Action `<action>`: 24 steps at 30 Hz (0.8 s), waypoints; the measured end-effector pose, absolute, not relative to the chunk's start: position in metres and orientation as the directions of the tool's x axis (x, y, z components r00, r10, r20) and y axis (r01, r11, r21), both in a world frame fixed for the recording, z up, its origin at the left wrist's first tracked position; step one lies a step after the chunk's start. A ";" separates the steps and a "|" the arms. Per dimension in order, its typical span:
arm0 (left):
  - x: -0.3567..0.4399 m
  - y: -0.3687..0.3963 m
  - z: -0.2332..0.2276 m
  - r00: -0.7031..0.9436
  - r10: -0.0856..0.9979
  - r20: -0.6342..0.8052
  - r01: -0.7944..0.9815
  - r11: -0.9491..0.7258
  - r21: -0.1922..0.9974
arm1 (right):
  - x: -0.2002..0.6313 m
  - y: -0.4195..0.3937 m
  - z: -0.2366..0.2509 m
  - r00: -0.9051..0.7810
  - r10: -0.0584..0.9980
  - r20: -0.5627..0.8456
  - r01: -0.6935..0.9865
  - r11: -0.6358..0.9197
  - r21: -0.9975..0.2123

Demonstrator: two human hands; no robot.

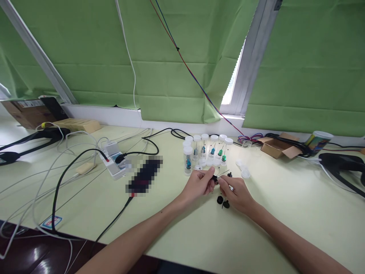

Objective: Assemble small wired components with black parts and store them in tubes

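My left hand (200, 182) is closed, thumb and fingers pinching a small black part (215, 178) from which thin metal rods stick out. Against the same part, the fingertips of my right hand (236, 193) are pressed together; a silvery bit (231, 188) shows beside them, too small to name. Just beyond my hands stands a cluster of clear vials with white caps, a near one (187, 161) holding a blue part with a thin needle. Green parts (224, 158) show in the vials on the right. Small black round pieces (219, 199) lie below my hands.
White caps (245, 173) lie right of the vials. Farther right are an open cardboard box (275, 147), a printed can (318, 142) and a black frame (342, 167). On the left, a power strip (113, 163), a pixelated dark device (145, 177) and many cables spread over the table (171, 243).
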State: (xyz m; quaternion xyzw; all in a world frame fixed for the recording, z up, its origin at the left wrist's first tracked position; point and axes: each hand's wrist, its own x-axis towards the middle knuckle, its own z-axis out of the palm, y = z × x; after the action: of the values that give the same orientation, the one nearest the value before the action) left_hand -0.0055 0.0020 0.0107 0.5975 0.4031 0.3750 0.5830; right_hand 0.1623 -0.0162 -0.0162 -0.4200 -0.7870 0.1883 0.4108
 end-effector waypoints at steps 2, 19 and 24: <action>-0.005 0.002 0.011 0.387 0.922 -0.031 0.050 0.013 0.999 | 0.163 -0.016 -0.017 -0.317 0.817 0.482 0.507 0.576 -0.642; -0.006 0.001 0.013 0.376 0.927 0.004 0.016 -0.011 1.000 | 0.162 -0.017 -0.015 -0.274 0.818 0.506 0.532 0.567 -0.629; -0.006 0.002 0.013 0.366 0.930 0.016 0.025 -0.027 0.999 | 0.162 -0.020 -0.016 -0.263 0.812 0.522 0.433 0.583 -0.688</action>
State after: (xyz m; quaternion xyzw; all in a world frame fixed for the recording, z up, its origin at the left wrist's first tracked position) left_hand -0.0062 0.0016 0.0126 0.5972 0.3998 0.3963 0.5714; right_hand 0.1616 -0.0201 -0.0155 -0.4058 -0.7666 0.2098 0.4512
